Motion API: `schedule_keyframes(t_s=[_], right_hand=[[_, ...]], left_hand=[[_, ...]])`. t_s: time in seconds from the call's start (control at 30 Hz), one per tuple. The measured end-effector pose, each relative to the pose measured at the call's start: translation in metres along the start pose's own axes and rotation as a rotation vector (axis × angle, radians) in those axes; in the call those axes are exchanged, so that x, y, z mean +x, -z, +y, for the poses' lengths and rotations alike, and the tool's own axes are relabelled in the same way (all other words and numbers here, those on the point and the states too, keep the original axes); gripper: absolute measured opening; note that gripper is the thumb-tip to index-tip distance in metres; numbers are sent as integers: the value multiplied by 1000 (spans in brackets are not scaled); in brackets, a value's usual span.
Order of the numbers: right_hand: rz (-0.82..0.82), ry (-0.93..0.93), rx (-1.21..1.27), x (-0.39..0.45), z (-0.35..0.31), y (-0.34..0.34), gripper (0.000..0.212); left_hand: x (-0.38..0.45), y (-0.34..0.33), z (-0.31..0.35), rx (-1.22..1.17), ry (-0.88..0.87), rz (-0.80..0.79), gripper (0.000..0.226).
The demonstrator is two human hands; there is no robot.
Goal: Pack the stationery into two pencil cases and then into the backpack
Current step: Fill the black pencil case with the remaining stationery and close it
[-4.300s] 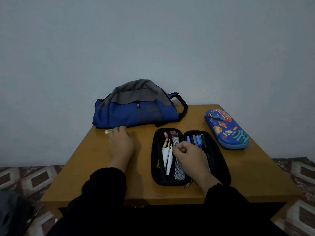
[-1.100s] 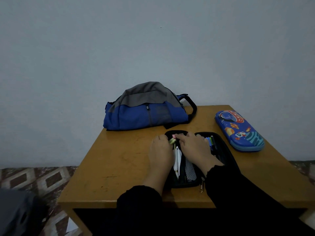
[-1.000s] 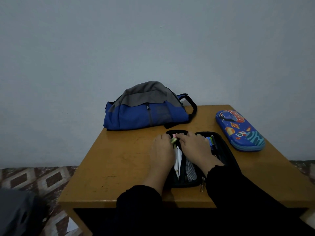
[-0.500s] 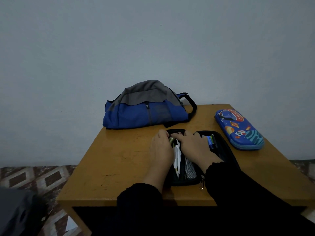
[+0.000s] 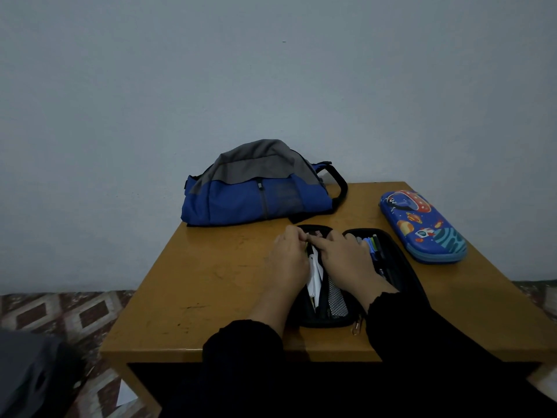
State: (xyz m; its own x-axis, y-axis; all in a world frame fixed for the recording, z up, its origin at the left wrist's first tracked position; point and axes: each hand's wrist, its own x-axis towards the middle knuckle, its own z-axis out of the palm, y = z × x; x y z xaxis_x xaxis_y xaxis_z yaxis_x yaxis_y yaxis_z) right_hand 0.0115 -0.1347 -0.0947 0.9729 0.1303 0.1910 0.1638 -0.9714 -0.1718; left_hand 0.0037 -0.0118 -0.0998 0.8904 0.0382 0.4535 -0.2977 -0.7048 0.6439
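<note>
A black pencil case (image 5: 398, 263) lies open flat in front of me. White pens (image 5: 315, 276) sit in its left half beside a mesh pocket (image 5: 334, 294), and blue and green pens (image 5: 373, 247) in its right half. My left hand (image 5: 287, 262) pinches a small green item (image 5: 306, 244) at the top of the left half; most of the item is hidden. My right hand (image 5: 346, 260) rests across the case's middle, its index fingertip meeting the left fingertips. A closed blue space-print pencil case (image 5: 422, 226) lies to the right. The blue and grey backpack (image 5: 256, 200) sits zipped behind.
The wooden table (image 5: 196, 285) stands against a plain wall. A metal clip (image 5: 357, 326) hangs at the black case's near edge. Patterned floor tiles (image 5: 75, 312) and a dark object (image 5: 33, 375) are down at the left.
My left hand carried the small green item from beside the backpack to the black case. Over the last second both hands stayed at the top of its left half, and the item sank deeper between the fingers.
</note>
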Motion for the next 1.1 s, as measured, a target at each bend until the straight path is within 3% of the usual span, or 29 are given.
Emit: schedule_keyframes(t_s=[0.13,0.23,0.47,0.57,0.77,0.9,1.1], right_hand=[[139,-81,212,-1,2,0,37],[142,-120,372,-3,6,2,36],[66,-44,332,-5,9,5,32],[67,-76,398,-5,8,4,32],[54,-110,494,-5,10,5,35],[58,-113,516,-7,10,5,36],[53,-113,494,-6,9,6,40]], left_hand=[[0,-1,-2,-43,7,12,18],[0,-1,-3,-33,-11,0,16],[1,-4,-3,86,-189,-68,15],[1,-6,-2,43,-103,-44,10],[-3,0,5,-58,35,-24,27],[-1,0,-1,87,89,76,38],[0,2,-5,123,261,-63,40]])
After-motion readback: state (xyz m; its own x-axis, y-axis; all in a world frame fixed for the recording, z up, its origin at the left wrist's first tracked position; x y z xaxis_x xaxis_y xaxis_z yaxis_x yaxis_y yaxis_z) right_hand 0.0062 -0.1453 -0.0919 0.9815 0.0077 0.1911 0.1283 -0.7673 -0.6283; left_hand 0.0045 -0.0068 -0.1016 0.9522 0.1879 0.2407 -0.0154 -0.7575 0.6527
